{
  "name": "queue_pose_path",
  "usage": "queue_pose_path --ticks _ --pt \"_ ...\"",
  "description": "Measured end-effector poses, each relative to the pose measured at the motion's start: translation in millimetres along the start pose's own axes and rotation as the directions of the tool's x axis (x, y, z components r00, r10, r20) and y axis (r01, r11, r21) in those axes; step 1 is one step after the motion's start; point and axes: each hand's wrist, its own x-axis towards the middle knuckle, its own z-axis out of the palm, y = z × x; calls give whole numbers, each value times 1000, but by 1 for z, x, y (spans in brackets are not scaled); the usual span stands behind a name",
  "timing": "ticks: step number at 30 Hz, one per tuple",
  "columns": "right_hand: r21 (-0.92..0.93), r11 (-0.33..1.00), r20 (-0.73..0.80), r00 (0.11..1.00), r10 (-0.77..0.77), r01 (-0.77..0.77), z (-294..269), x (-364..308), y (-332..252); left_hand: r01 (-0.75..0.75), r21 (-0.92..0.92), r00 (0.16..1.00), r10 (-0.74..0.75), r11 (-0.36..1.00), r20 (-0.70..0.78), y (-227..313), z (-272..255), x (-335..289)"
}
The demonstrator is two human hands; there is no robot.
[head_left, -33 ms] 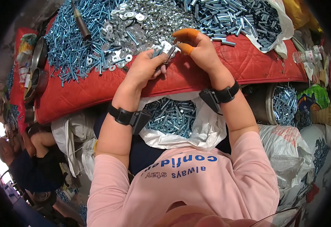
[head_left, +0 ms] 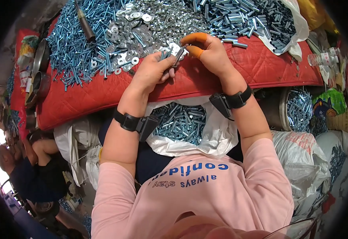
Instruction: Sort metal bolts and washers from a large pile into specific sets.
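My left hand is closed round a few slim metal pieces, which look like bolts. A grey metal sleeve sticks out past its thumb, pointing up and to the right. My right hand wears orange finger covers on thumb and forefinger. Those two fingertips curl together at the sleeve's upper end; whatever small part lies between them is too small to make out. Both hands are above the near edge of a red quilted cover. Just beyond them lie loose flat washers and a heap of small shiny metal parts.
Long blue-silver bolts are heaped at the left, with a dark-handled tool on them. Metal sleeves lie at the far right. A white bag of metal fasteners is open at my lap. Another person sits at the left.
My right fingertips have shifted very slightly at the sleeve's end. My left hand stays in place with the same pieces.
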Motion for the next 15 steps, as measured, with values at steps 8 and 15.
queue_pose_path --ticks 8,15 --pt "-345 909 23 971 -240 233 -7 -13 -4 11 33 998 -13 999 68 0 4 -3" --pt "-253 964 63 995 -75 89 -10 -13 -4 39 101 997 -46 994 64 -2 1 -2"
